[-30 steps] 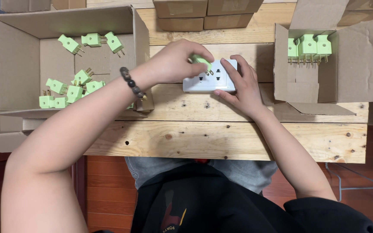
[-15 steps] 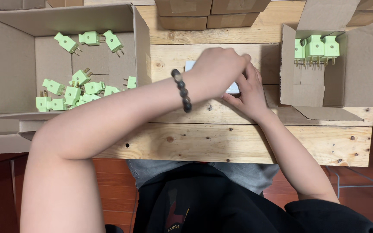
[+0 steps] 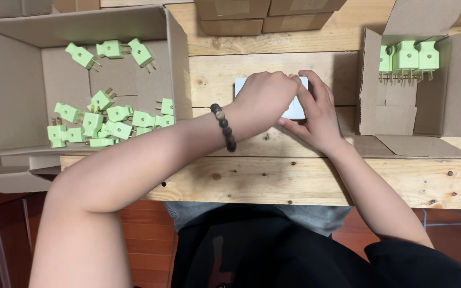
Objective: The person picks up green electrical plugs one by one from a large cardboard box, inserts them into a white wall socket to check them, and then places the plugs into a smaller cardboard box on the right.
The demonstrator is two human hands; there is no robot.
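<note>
My left hand [image 3: 265, 98] lay curled over the white socket block [image 3: 294, 109] on the wooden tabletop [image 3: 294, 181], covering most of it. My right hand [image 3: 316, 114] gripped its right edge, fingers wrapped on it. Green plugs [image 3: 100, 120] lay loose in the left cardboard box [image 3: 6, 80]; more plugs stood upright in the right box [image 3: 454, 90].

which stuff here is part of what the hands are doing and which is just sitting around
In use: white socket block, left hand, right hand, loose green plugs in the left box, green plugs lined up in the right box.

Lying about: closed cartons, wooden table.
</note>
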